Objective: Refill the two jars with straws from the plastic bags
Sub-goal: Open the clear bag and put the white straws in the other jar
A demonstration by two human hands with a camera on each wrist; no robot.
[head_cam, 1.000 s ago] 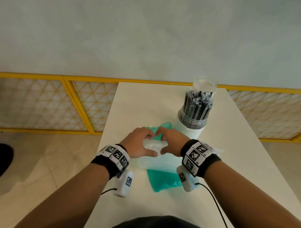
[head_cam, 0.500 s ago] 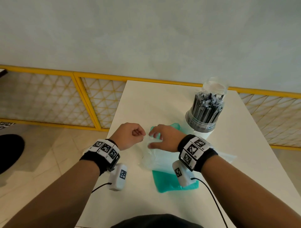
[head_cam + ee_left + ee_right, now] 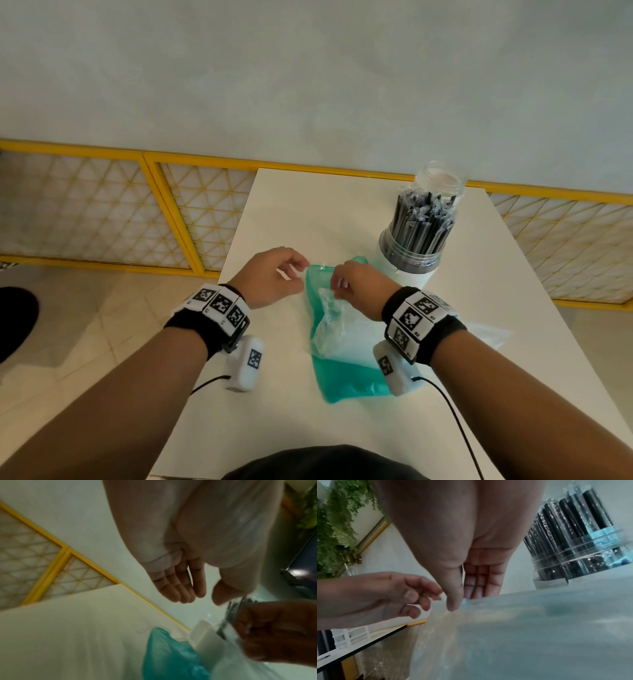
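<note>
Two bags lie stacked on the white table (image 3: 342, 428) in front of me: a clear plastic bag (image 3: 337, 337) on top of a teal bag (image 3: 346, 380), both toward six o'clock of the jar of black straws (image 3: 416, 236). A second, clear jar (image 3: 440, 178) stands just behind it at twelve o'clock and looks empty, though I can't be sure.

I'd judge the clear bag to be very light, limp and slippery film; it will crumple and slide rather than hold shape, so the place to take it is the mouth edge, one hand on each side, pulling apart gently. The wrapped straws look light and stiff but would spill easily if the bag is tipped too fast.

My right hand (image 3: 356, 291) hangs palm down over the top edge of the clear bag, thumb and fingers pinching the film. My left hand (image 3: 274, 277) hovers at nine o'clock of it, just beside the edge, fingers loosely curled with thumb and forefinger closing toward each other; whether it actually has any film between them I cannot tell. Both wrists are raised off the table, forearms converging over the bags.
</note>
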